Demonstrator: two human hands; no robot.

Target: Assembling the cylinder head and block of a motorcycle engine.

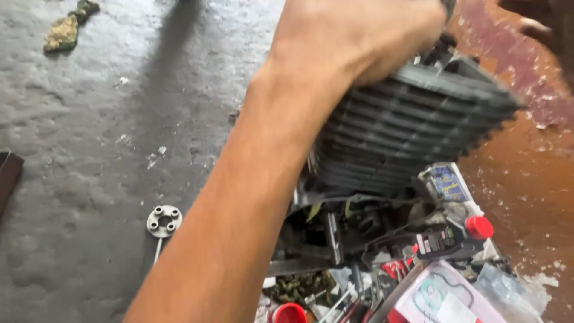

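The finned engine cylinder (406, 128) sits up off the concrete floor (119, 149), tilted, its dark cooling fins running in stacked rows toward the right, above a heap of parts and tools.

Seen from the head camera, my left hand (359, 33) comes in along a long forearm from the bottom of the frame and lies over the cylinder's top edge, knuckles toward me. The fingers curl down behind the casting, so I cannot tell whether they are clamped or only resting there. My right hand (541, 27) is a blur at the top right corner, just beside the cylinder's far end but apart from it as far as I can see; I cannot tell how its fingers are set.

To handle this well, I judge the weight should be borne on the solid top, not on the thin fins, and kept level over the clutter. Below lie a red-capped tube (472, 230), a clear plastic packet (445, 296), and off left a small round flange (164, 221) on the floor.
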